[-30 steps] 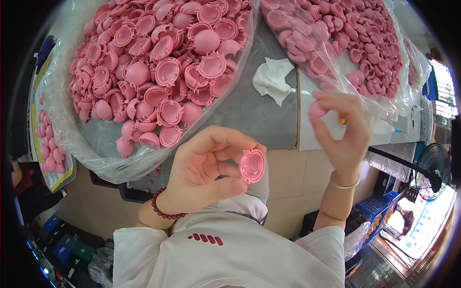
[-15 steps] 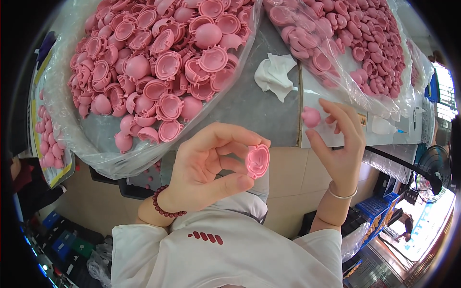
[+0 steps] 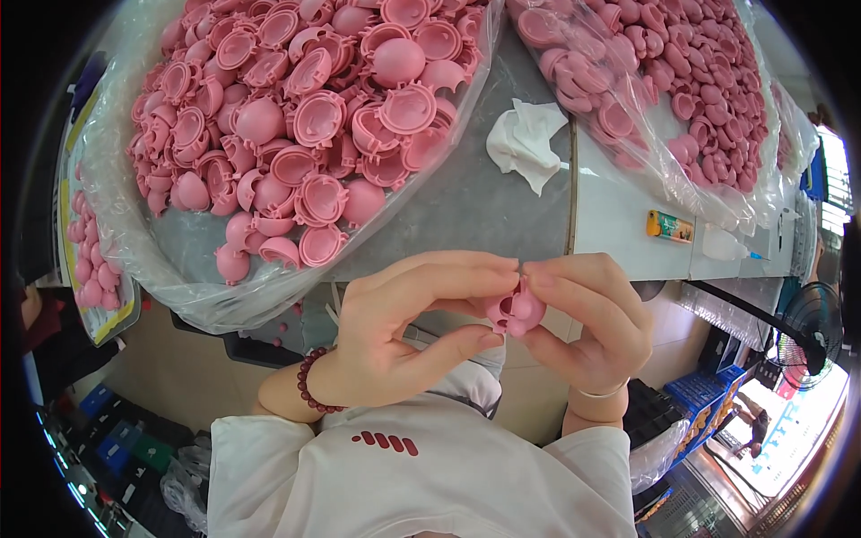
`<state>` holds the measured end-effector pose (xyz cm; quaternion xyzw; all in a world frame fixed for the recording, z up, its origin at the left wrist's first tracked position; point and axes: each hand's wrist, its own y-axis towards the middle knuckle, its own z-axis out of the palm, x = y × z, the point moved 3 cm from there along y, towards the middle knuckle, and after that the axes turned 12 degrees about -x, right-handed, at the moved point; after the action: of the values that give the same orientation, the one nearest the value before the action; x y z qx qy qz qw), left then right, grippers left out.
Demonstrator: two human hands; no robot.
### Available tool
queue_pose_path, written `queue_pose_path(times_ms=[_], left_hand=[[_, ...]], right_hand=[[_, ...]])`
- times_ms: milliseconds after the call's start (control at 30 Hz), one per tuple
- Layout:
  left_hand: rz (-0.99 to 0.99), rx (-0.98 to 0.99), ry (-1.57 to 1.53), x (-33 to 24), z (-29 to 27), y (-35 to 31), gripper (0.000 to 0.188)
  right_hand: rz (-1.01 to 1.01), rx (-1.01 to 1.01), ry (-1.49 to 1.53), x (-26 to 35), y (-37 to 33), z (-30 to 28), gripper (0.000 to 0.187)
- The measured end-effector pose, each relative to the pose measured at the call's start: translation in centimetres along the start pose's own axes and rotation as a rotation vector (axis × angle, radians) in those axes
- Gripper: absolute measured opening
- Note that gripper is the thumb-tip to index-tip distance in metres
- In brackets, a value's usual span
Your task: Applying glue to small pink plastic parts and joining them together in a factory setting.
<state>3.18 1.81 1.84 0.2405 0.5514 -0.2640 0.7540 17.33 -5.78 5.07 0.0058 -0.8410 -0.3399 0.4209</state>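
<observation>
In front of my chest, both hands meet at the fingertips. My left hand (image 3: 395, 336) is closed in a pinch on a small pink plastic shell half (image 3: 497, 314). From the other side, my right hand (image 3: 599, 323) pinches a second pink piece, rounded with bulges (image 3: 526, 310). The two pieces touch, with a dark gap showing between them. Fingers cover part of both, so I cannot tell how far they fit together.
A clear plastic bag (image 3: 421, 193) heaped with pink shell halves (image 3: 320, 199) lies left. Another bag (image 3: 664, 175) of smaller pink pieces lies right. Between them is a crumpled white tissue (image 3: 525, 145). A lighter (image 3: 670, 226) and a squeeze bottle (image 3: 720, 242) lie on the right.
My right hand has brought a pink piece from the right edge of the table to the shell half in my left hand. The lighter now shows fully.
</observation>
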Motion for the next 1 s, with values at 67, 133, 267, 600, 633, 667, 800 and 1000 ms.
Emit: queue_pose_path(times_ms=[67, 133, 267, 600, 633, 667, 800, 1000], left_hand=[[0.027, 0.011, 0.068, 0.0, 0.1, 0.0, 0.035], [-0.022, 0.032, -0.025, 0.3, 0.1, 0.1, 0.034], [0.039, 0.039, 0.056, -0.1, 0.1, 0.0, 0.036], [0.08, 0.052, 0.065, 0.4, -0.1, 0.4, 0.045], [0.045, -0.007, 0.012, 0.6, -0.1, 0.3, 0.044], [0.046, -0.007, 0.013, 0.6, -0.2, 0.5, 0.044], [0.218, 0.045, 0.129, 0.1, -0.3, 0.6, 0.041], [0.287, 0.019, 0.102, 0.0, -0.4, 0.5, 0.04]], right_hand=[[-0.029, 0.001, -0.009, -0.1, -0.1, -0.1, 0.036], [-0.06, 0.003, -0.014, -0.1, -0.1, 0.0, 0.035], [-0.024, 0.018, -0.08, 0.6, -0.3, -0.5, 0.036], [-0.029, -0.054, 0.023, 1.3, -1.9, 0.7, 0.033], [-0.031, -0.055, 0.023, 1.2, -2.0, 0.7, 0.033], [-0.048, -0.064, 0.022, 1.1, -2.1, 0.8, 0.033], [-0.044, -0.073, 0.034, 1.2, -2.3, 0.9, 0.031], [-0.017, -0.094, 0.006, 1.0, -2.2, 0.7, 0.023]])
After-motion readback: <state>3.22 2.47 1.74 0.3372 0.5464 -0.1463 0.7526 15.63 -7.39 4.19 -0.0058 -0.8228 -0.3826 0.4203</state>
